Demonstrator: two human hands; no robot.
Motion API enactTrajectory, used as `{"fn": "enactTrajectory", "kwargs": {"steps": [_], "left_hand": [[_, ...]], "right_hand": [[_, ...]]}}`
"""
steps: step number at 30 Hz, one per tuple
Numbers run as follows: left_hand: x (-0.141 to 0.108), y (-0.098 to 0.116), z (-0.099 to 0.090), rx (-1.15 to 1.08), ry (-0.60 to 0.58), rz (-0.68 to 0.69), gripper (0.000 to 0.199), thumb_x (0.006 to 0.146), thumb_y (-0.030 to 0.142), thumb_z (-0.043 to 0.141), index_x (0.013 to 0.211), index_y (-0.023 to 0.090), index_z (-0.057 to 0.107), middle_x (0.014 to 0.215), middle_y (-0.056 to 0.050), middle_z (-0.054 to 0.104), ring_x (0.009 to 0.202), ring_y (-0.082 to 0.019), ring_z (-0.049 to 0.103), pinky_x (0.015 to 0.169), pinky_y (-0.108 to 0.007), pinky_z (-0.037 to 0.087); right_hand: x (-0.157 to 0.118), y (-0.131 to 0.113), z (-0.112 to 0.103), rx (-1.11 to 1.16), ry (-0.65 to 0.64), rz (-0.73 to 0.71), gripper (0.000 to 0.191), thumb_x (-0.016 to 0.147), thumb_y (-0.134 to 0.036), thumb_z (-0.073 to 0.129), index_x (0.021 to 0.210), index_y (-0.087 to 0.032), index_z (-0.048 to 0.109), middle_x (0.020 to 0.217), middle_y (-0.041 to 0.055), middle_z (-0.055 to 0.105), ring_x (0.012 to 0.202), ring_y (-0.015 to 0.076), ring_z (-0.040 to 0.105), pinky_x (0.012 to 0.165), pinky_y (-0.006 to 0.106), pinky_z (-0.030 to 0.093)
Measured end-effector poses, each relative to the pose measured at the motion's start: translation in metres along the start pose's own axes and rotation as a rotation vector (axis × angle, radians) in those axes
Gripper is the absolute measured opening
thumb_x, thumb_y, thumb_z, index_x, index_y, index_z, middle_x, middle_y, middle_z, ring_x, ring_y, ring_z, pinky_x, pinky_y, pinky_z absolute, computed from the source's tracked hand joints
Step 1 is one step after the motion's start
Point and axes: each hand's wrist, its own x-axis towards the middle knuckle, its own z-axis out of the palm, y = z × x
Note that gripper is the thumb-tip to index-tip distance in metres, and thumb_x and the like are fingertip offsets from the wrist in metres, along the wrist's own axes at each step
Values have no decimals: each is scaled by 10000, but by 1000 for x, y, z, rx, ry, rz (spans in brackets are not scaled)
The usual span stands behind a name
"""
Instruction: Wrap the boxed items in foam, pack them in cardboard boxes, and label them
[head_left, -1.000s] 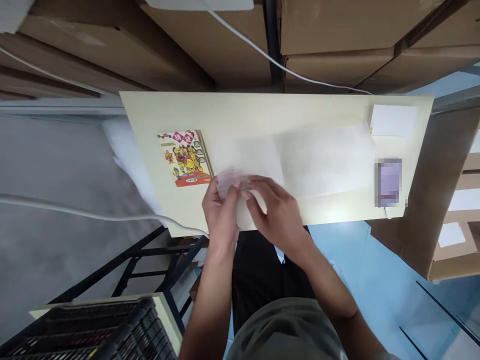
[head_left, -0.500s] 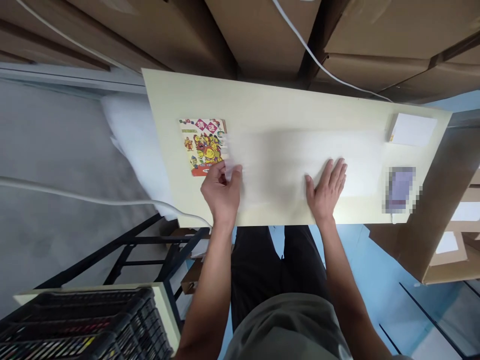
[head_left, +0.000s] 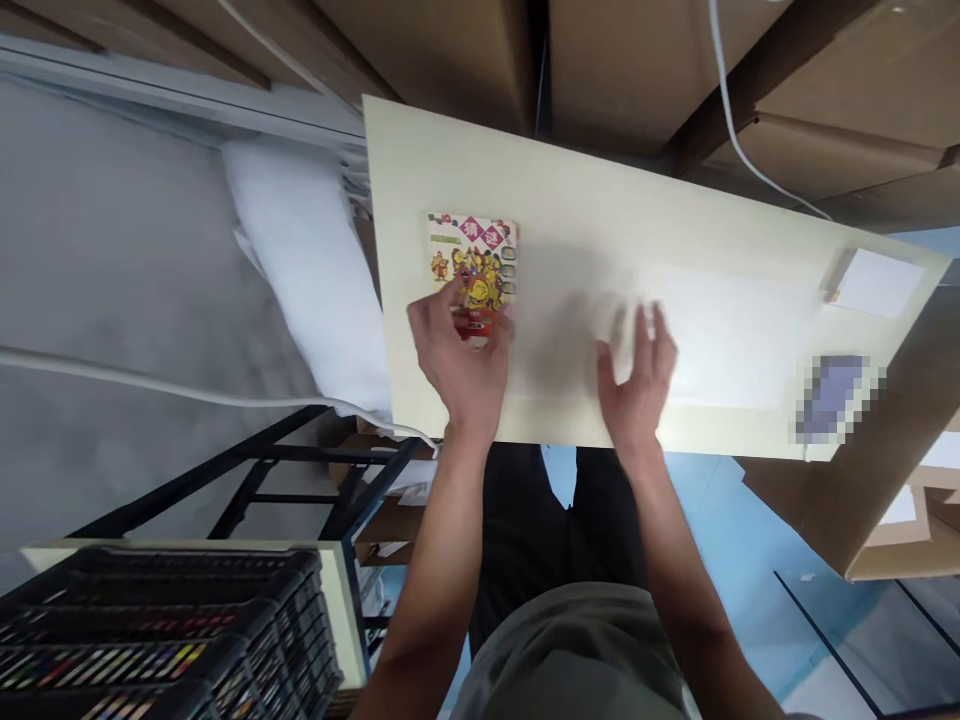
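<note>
A small booklet [head_left: 491, 265] with a colourful cartoon cover lies on the left part of the pale board [head_left: 420, 160]. My left hand [head_left: 469, 355] is over its lower edge, thumb and fingers apart around the red strip; whether it touches the cover is unclear. A translucent white sheet [head_left: 720, 340] lies flat to the right of the booklet. My right hand [head_left: 637, 380], slightly blurred, is over the sheet's middle with fingers spread and nothing in them.
A white stack of cards or paper [head_left: 877, 283] and a pixelated phone-like object [head_left: 832, 395] lie at the board's right. White wrapping material [head_left: 300, 250] hangs past the left edge. Cardboard boxes [head_left: 630, 80] line the back; a black crate [head_left: 172, 630] stands lower left.
My left hand has let go of the sheet's left edge and opened over the booklet. My right hand has lifted from its flat position. The view has shifted, moving the board rightward.
</note>
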Motion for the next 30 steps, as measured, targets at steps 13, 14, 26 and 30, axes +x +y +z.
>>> {"fn": "enactTrajectory", "kwargs": {"steps": [13,14,26,30], "left_hand": [[44,-12,-40,-13,-95,-120,303,863,477,896,893,209,758,848,-11,678,820,-199,646,851,-343,611],[44,-7,-46,-49,-42,-91,294,878,477,885,929,211,771,885,-13,698,861,-199,666,884,-344,616],[-31,25,-31,-548,-377,-377,551,812,746,917,954,224,815,976,-53,834,954,-253,789,822,-362,662],[-48,22,-2,-491,-435,-410,558,808,731,925,972,207,823,960,-61,842,900,-240,776,784,-346,640]], "right_hand": [[21,-71,80,184,-137,45,263,1129,-270,650,1353,-231,782,1162,116,770,1131,258,693,1000,402,613],[24,-72,78,192,-152,52,251,1125,-286,659,1337,-233,782,1143,112,771,1119,257,696,983,398,615],[12,-48,-25,530,-70,256,402,1104,-610,656,1244,-274,825,882,8,719,757,163,663,665,322,562],[13,-18,-24,565,-81,324,312,994,-553,815,1067,-250,816,835,-24,686,728,141,620,649,298,535]]}}
